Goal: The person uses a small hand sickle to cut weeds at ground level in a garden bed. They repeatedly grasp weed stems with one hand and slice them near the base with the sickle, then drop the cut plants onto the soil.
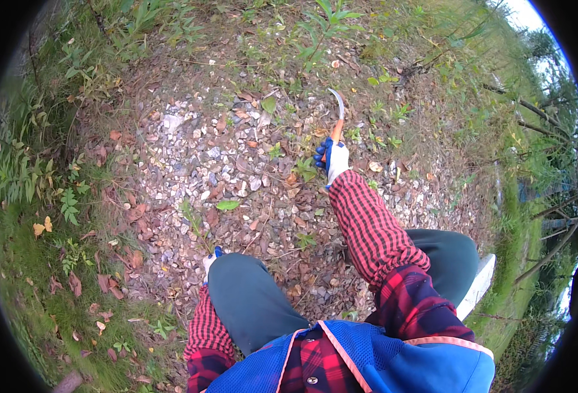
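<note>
My right hand (335, 159), in a white and blue work glove, is closed around the orange handle of a small sickle (339, 109). The curved metal blade points away from me, over leaf-strewn gravel. A low green weed (305, 169) grows just left of this hand. My left hand (212, 261), gloved the same way, is low beside my left knee (242, 277), which hides most of it. A thin leafy weed (195, 227) rises right at its fingers; whether they grip the stem cannot be made out.
Gravel (215, 167) mixed with dry brown leaves covers the ground before me. Taller grass and weeds (28, 182) line the left side. A leafy plant (324, 32) stands farther ahead. Bare branches (544, 115) and bushes are at the right.
</note>
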Motion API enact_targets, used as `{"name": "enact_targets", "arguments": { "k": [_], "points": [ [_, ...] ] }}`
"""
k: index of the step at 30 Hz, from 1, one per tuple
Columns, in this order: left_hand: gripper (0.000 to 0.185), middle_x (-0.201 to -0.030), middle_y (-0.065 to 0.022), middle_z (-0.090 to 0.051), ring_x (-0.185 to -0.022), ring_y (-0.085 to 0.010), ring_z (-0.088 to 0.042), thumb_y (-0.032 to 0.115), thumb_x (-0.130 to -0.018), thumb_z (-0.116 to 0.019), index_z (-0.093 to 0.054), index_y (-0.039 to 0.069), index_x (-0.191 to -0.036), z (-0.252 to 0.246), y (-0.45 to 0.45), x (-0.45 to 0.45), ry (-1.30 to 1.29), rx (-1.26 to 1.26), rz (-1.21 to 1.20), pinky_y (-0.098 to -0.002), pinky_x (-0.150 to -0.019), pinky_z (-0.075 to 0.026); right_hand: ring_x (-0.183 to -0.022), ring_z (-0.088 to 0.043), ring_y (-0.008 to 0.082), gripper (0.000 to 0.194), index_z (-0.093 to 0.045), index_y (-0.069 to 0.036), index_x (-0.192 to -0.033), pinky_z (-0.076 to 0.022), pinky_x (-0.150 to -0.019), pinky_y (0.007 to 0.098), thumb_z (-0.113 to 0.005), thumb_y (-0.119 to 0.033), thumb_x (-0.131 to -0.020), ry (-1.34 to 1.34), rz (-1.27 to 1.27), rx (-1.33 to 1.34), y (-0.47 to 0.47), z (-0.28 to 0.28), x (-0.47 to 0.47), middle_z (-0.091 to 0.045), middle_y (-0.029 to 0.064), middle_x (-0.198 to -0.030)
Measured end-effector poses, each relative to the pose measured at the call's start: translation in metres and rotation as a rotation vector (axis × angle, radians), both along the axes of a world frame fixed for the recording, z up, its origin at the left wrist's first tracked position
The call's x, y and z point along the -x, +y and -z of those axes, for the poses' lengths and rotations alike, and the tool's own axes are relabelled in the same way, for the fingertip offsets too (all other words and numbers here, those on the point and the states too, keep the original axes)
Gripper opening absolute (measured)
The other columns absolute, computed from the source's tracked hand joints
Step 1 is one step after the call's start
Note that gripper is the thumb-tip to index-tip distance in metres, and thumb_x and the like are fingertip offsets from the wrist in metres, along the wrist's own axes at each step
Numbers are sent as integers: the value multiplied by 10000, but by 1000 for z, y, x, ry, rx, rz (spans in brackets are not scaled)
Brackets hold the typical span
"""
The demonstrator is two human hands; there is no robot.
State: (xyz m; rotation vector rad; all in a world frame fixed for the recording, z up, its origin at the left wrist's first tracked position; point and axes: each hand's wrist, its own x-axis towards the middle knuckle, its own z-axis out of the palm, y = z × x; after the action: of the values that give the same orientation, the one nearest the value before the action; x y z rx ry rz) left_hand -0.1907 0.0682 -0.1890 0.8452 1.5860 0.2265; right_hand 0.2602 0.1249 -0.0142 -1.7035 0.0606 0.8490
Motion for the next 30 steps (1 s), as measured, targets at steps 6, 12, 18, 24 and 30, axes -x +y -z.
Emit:
{"name": "enact_targets", "arguments": {
  "k": [6, 12, 18, 24, 30],
  "points": [
    [347, -643, -86, -633, -551, -173, -586, 294, -867, -554, -620, -16, -725, 6, 1, 5, 31, 30, 14, -350, -519, -441, -471, -549, 208, 377, -547, -12, -869, -426, -411, 353, -420, -365, -908, -306, -518, 542, 94, -103, -113, -605, 100, -665],
    [341, -653, -95, -634, -544, -175, -587, 296, -868, -553, -623, -15, -747, 7, -4, 10, 63, 81, 9, -343, -516, -448, -447, -540, 220, 246, -535, 3, -877, -398, -380, 347, -497, -239, -846, -357, -560, 518, 100, -112, -163, -585, 113, -630],
    [336, -663, -103, -636, -537, -177, -587, 298, -869, -551, -626, -14, -770, 19, -10, 37, 114, 139, 14, -336, -514, -455, -422, -524, 240, 178, -473, -53, -870, -430, -367, 357, -534, -220, -854, -63, -411, 101, 80, 39, -195, -573, 156, -636],
    [332, -673, -112, -637, -531, -179, -588, 300, -870, -549, -629, -13, -792, 0, 16, 69, 63, -5, 341, -329, -512, -463, -486, -577, 248, 209, -564, -35, -801, -449, -430, 361, -553, -244, -804, -208, -574, 260, 114, 126, -238, -590, 119, -620],
    [388, -664, -122, -627, -519, -238, -594, 351, -898, -480, -618, 6, -787, -145, 109, 5, 153, 222, -155, -335, -447, -469, -609, -633, 267, 361, -627, 6, -833, -481, -538, 379, -559, -348, -815, -532, -841, 557, 131, 177, -247, -627, 146, -664]
  ]
}}
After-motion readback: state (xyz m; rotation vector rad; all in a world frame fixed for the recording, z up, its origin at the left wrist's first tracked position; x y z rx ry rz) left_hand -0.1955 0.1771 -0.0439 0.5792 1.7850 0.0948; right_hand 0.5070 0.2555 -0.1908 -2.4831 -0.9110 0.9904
